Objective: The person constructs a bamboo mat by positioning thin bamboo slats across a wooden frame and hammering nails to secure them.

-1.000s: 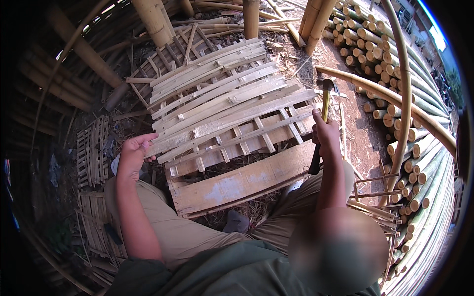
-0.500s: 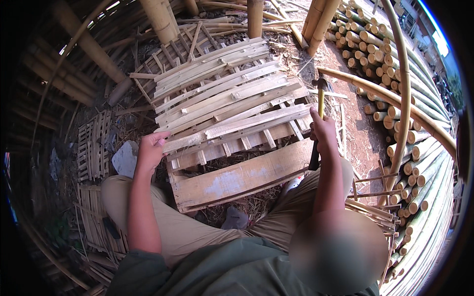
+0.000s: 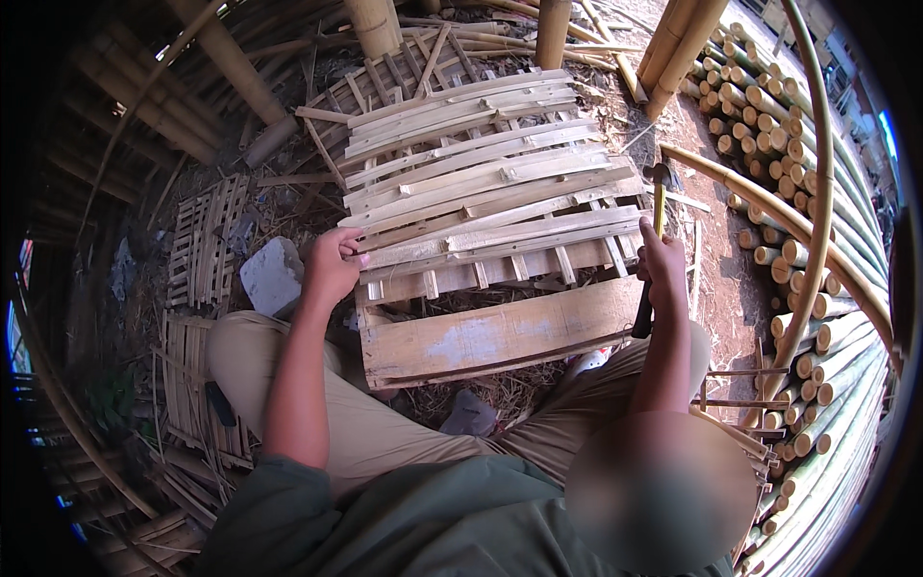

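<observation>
A slatted panel of pale bamboo strips (image 3: 481, 159) lies in front of my knees, with strips running crosswise over thinner cross-pieces. At the left end of a near bamboo slat (image 3: 500, 240), my left hand (image 3: 333, 264) is closed, its thumb and fingers pinching the tip. My right hand (image 3: 663, 262) is wrapped round the handle of a hammer (image 3: 660, 195) by the slat's right end. The hammer stands roughly upright, dark head at the top and yellow upper handle showing. Whether my right fingers also touch the slat is hidden.
A thick wooden plank (image 3: 500, 332) lies at the near edge of the panel. Stacked bamboo poles (image 3: 817, 327) fill the right side, with a bent pole (image 3: 769, 192) before them. A pale block (image 3: 272, 277) and a small slatted panel (image 3: 207, 240) lie left.
The view has shifted, so the scene sits further right. The near slat has moved slightly away from me with both hands at its ends. The hammer stays in my right hand.
</observation>
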### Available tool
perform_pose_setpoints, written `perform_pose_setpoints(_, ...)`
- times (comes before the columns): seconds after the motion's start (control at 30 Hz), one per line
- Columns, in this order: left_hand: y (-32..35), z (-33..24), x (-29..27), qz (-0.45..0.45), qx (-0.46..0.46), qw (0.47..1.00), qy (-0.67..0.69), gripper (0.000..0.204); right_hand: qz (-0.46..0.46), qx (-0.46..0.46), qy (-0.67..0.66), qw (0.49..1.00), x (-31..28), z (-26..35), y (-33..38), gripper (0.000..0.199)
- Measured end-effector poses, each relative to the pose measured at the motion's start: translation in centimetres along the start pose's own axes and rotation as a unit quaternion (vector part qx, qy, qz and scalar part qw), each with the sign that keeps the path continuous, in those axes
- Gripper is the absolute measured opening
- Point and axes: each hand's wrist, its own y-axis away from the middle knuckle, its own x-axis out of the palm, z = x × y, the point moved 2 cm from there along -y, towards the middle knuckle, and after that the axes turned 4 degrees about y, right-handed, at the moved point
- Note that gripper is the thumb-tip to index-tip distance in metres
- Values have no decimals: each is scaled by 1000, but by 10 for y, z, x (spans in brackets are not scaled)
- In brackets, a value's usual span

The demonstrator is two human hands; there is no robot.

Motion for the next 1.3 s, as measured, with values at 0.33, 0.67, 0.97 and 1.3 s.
perform_pose_setpoints(0.33, 4, -7, -8, -68, 9, 988, -140, 67, 7, 2, 6, 1000, 4, -2, 1, 36)
perform_pose_setpoints(0.67, 8, -5, -7, -129, -21, 974, -187, 81, 10, -19, 40, 999, 9, -7, -2, 41)
perform_pose_setpoints(0.97, 29, -51, 21, 84, 228, 965, -94, 39, 20, -25, 48, 998, 11, -5, 1, 40)
perform_pose_setpoints(1.3, 55, -61, 61, 92, 228, 953, -176, 51, 2, -25, 112, 993, 17, -8, 0, 41)
